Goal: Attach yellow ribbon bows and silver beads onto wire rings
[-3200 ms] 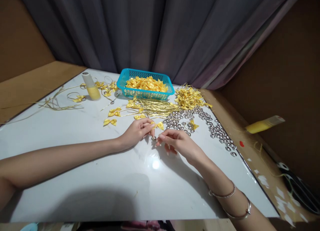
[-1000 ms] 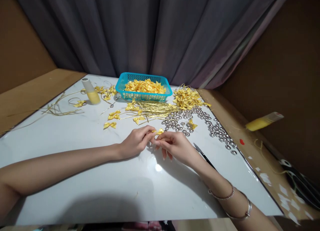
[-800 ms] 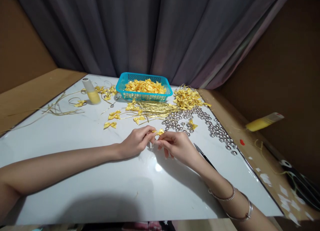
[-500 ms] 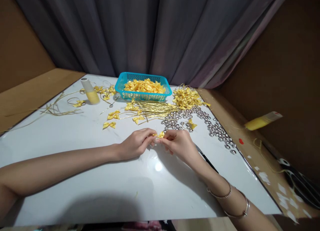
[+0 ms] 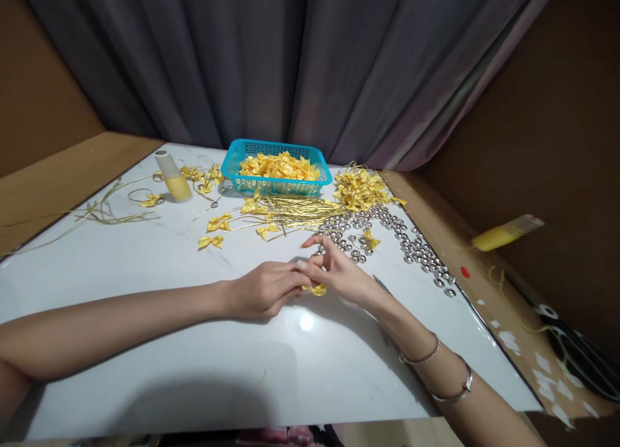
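Observation:
Over the middle of the white tabletop, my left hand point(image 5: 268, 289) is closed with its fingertips pinching a small yellow ribbon bow point(image 5: 317, 290). The bow pokes out to the right, below my fingers. My right hand point(image 5: 341, 274) meets the left one just above the bow. Its thumb reaches across to the left fingertips, while the index finger is lifted and curved away from the thumb. The undersides of both hands' fingers are hidden. A dark slim tool point(image 5: 382, 284) lies partly beneath my right wrist.
Yellow bows fill a blue basket point(image 5: 277, 187) at the back. Before it lie gold cords point(image 5: 303, 209) and loose bows point(image 5: 210, 242). To the right are a pile of corded bows point(image 5: 362, 188) and silver beads point(image 5: 421, 253). Thread spools point(image 5: 174, 176) and scissors point(image 5: 576, 350) flank the table.
Both hands have come slightly nearer to me, with the bow. My right hand has loosened its pinch beside the bow, its index finger now raised and its thumb over the left fingertips.

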`<state>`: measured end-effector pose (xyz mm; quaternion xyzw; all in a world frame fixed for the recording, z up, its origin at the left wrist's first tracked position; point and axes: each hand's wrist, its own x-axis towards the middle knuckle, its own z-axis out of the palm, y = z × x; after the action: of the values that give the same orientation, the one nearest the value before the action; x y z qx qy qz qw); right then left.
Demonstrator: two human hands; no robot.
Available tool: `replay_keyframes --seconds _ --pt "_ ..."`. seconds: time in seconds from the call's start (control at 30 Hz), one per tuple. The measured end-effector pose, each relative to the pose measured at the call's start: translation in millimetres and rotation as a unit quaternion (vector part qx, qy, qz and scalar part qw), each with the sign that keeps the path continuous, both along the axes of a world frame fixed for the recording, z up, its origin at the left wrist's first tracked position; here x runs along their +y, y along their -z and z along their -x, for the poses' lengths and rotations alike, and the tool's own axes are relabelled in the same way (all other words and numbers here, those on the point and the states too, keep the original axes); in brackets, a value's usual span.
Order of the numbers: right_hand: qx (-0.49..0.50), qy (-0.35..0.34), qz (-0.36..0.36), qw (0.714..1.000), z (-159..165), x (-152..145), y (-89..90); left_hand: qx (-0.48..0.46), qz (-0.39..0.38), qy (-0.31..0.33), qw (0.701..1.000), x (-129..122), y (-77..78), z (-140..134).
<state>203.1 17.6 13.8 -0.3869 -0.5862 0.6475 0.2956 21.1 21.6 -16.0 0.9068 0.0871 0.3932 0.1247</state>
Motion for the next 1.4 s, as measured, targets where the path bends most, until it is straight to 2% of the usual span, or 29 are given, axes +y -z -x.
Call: replay_keyframes --seconds 0.17,0.3,0.47,0.57,0.67,0.9,1.13,1.4 --pt "0.019 0.011 0.004 1.0 -0.7 0.4 -0.1 0.006 -0.02 0.007 1.0 -0.1 0.3 0.2" --pt "-0.014 -0.02 0.038 0.999 -4.2 2.8 -2.0 0.004 -0.019 0.01 1.0 0.5 0.7 0.9" --pt "-0.118 -0.101 -0.039 0.987 -8.2 4.7 -5.8 0.008 -0.015 0.004 1.0 0.8 1.4 1.6" --pt "-0.134 -0.127 -0.04 0.982 -9.5 3.8 -6.5 0.008 -0.024 0.003 1.0 0.3 1.9 1.5" --pt "-0.13 -0.122 -0.026 0.984 -9.4 2.9 -4.1 0.0 -0.031 -0.001 1.0 0.1 1.7 0.8" --pt "-0.048 -0.062 -0.022 0.997 -5.7 3.9 5.5 -0.03 0.001 -0.005 1.0 0.8 -2.7 0.3" --pt "-0.016 -0.027 0.01 0.999 -3.1 4.4 6.3 -0.029 0.005 -0.012 1.0 -0.1 -6.2 1.4" --pt "0.012 -0.03 0.016 0.999 -1.8 2.4 5.9 -0.03 -0.02 -0.021 0.999 0.5 -6.7 2.8"
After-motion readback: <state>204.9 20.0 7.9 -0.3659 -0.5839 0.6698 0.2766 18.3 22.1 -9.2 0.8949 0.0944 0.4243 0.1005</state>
